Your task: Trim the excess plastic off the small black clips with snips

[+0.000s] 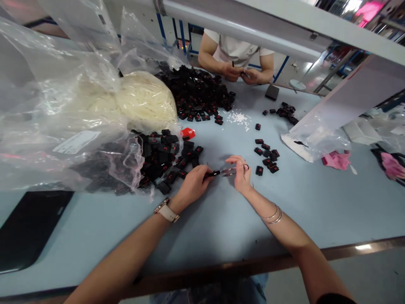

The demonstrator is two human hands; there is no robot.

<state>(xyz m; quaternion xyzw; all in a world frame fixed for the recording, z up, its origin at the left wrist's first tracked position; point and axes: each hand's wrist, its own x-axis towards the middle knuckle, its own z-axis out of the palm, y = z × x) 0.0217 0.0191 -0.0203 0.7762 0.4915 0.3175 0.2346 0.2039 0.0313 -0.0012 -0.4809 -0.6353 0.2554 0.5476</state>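
Your left hand point(192, 184) has its grip closed on a small black part point(214, 173) above the worktop point(221, 228); your right hand point(241, 174) grips scissors point(232, 170) touching it. Bare worktop lies toward the near edge; the black parts pile point(164, 158) borders the left.

Factory assembly bench: long blue table point(202, 236), heaps of small black parts point(196, 90), bulk plastic bags point(63, 105), a co-worker point(236, 48) opposite.
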